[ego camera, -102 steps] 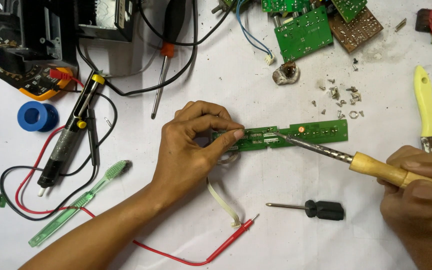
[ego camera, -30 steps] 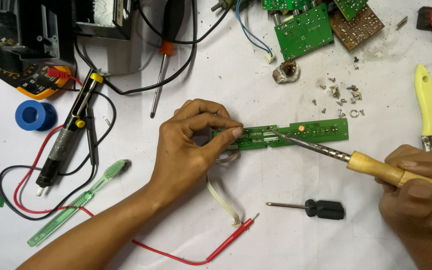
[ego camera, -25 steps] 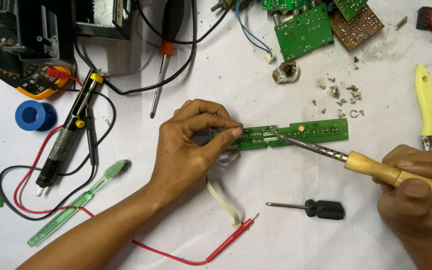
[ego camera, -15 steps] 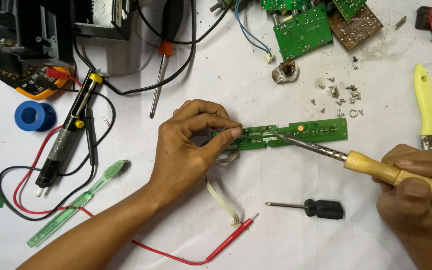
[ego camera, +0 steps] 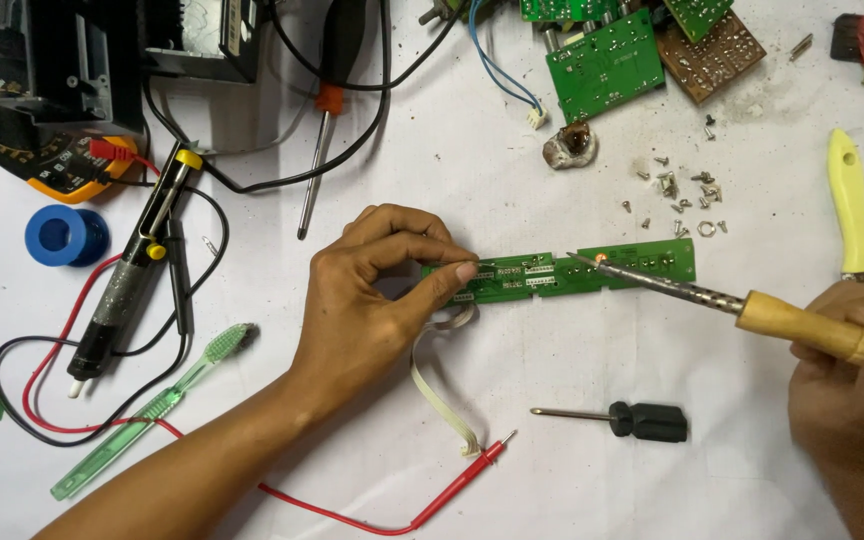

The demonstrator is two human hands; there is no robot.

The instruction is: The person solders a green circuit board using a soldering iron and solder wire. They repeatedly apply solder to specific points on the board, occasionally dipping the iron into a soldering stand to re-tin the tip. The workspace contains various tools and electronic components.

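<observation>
A long narrow green circuit board (ego camera: 592,272) lies flat on the white table. My left hand (ego camera: 377,295) pinches its left end between thumb and fingers. My right hand (ego camera: 852,380) grips the wooden handle of a soldering iron (ego camera: 712,297), whose metal tip touches the board near a small orange spot at its middle right. A pale ribbon cable (ego camera: 440,385) trails from under the board toward me.
A small black-handled screwdriver (ego camera: 632,420) and a red probe (ego camera: 482,460) lie near me. On the left are a green toothbrush (ego camera: 152,412), a desoldering pump (ego camera: 127,285), a blue solder spool (ego camera: 66,235) and a multimeter (ego camera: 42,160). More boards (ego camera: 607,65), loose screws (ego camera: 677,190) and a yellow-handled brush (ego camera: 850,205) lie beyond.
The soldering iron's tip has shifted slightly right along the board, toward the orange spot. My left hand and the board have stayed in place.
</observation>
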